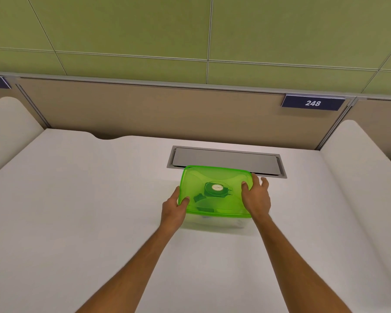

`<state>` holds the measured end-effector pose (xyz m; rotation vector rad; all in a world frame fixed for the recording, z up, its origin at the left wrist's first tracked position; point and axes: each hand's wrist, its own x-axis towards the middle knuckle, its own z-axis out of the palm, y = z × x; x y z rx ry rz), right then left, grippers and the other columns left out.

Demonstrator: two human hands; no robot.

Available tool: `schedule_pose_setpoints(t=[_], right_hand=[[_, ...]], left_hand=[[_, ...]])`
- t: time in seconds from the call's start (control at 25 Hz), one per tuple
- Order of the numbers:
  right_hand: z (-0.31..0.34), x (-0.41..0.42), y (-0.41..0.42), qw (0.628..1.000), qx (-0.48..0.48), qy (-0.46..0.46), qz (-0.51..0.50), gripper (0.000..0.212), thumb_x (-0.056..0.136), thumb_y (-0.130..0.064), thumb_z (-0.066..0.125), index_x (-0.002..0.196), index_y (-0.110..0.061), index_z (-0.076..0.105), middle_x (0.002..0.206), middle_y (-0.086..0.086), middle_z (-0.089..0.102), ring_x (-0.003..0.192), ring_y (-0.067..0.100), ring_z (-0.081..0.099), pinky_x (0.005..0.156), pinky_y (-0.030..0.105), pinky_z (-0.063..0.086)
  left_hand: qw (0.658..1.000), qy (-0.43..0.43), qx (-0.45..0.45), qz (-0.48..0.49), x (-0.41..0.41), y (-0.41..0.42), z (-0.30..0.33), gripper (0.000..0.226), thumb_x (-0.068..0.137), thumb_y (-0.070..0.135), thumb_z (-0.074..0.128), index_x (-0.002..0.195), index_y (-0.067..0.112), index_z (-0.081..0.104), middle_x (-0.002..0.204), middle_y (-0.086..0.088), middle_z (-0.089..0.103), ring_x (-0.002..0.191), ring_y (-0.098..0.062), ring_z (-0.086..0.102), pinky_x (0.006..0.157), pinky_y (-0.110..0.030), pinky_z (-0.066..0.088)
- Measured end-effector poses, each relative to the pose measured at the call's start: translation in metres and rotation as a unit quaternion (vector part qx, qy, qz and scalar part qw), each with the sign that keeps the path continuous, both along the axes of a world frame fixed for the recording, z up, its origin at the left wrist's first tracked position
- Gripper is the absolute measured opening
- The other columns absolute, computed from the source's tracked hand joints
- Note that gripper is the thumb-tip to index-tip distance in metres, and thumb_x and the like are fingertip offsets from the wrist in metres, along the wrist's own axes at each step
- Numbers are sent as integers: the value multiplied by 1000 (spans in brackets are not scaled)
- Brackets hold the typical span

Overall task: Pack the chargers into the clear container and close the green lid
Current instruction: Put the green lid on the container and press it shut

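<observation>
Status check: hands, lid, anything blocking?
Left hand and right hand gripping the green lid at its ends. Lid on the clear container, chargers visible inside. Nothing in the way.

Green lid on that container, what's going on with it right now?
A person has both hands on the green lid, which sits on top of the clear container on the white desk. The left hand grips the lid's left edge and the right hand its right edge, thumbs on top. The chargers show through the lid, already inside. Whether the lid is fully snapped down cannot be told.
</observation>
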<state>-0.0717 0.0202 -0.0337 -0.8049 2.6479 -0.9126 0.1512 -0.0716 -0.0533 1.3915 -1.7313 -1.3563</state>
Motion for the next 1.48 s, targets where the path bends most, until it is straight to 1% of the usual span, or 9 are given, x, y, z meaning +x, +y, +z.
schedule_pose_setpoints(t=[0.2, 0.32, 0.44, 0.56, 0.72, 0.92, 1.12, 1.28, 1.48], right_hand=[[-6, -1, 2, 998, 64, 15, -21, 54, 98, -47, 29, 149, -31, 23, 124, 19, 54, 109, 42, 58, 84, 46, 46], [-6, 4, 1, 996, 74, 33, -31, 54, 99, -49, 27, 150, -32, 23, 120, 18, 53, 101, 43, 60, 75, 41, 44], [-7, 5, 1, 996, 77, 33, -35, 54, 99, -50, 27, 150, -32, 24, 121, 17, 50, 97, 43, 61, 68, 38, 38], [-8, 4, 0, 996, 82, 26, -40, 54, 98, -50, 27, 149, -31, 26, 125, 18, 48, 98, 43, 61, 72, 40, 44], [-9, 3, 0, 995, 87, 28, -46, 54, 98, -50, 26, 149, -30, 26, 129, 17, 47, 98, 42, 62, 72, 39, 44], [-10, 5, -1, 994, 93, 39, -47, 54, 99, -50, 26, 149, -30, 25, 129, 17, 46, 97, 42, 62, 69, 37, 41], [-9, 5, 0, 994, 94, 41, -47, 55, 99, -49, 26, 149, -28, 25, 130, 18, 46, 97, 43, 62, 70, 38, 45], [-8, 6, -1, 994, 89, 38, -54, 55, 99, -49, 26, 150, -28, 25, 131, 18, 45, 97, 43, 62, 72, 39, 47], [-7, 6, -1, 994, 84, 37, -58, 55, 99, -50, 26, 149, -27, 26, 130, 17, 46, 96, 43, 63, 74, 41, 48]], left_hand=[[1000, 10, -1, -7, -2, 0, -4, 42, 93, 22, 57, 135, 20, 52, 108, 1, 68, 95, -17, 63, 81, -22, 44], [999, 23, -12, 39, -3, 0, -4, 32, 93, 19, 55, 125, 18, 60, 95, 3, 68, 83, -16, 62, 73, -24, 44], [996, -35, -40, 74, -9, -3, -4, 21, 96, 24, 48, 103, 14, 66, 91, -9, 68, 84, -30, 62, 72, -34, 48], [993, -99, -9, 68, -18, -7, 1, 38, 99, 36, 37, 82, 8, 57, 86, -16, 63, 84, -37, 60, 75, -46, 53], [985, -152, -51, 70, -26, -8, 5, 45, 101, 37, 32, 73, 7, 49, 76, -15, 61, 80, -39, 59, 71, -42, 47], [980, -156, -81, 96, -26, -1, 2, 44, 102, 31, 30, 83, 0, 56, 83, -24, 65, 82, -42, 60, 71, -43, 48], [975, -214, -51, 35, -24, -15, 10, 44, 101, 34, 26, 99, 3, 58, 95, -21, 65, 81, -42, 64, 76, -47, 55], [964, -265, -23, 4, -33, -33, 17, 49, 99, 38, 25, 111, 6, 60, 111, -19, 64, 94, -40, 63, 85, -45, 53], [962, -261, -74, 38, -44, -32, 5, 58, 101, 43, 21, 106, 2, 62, 108, -23, 66, 101, -40, 59, 83, -41, 46]])
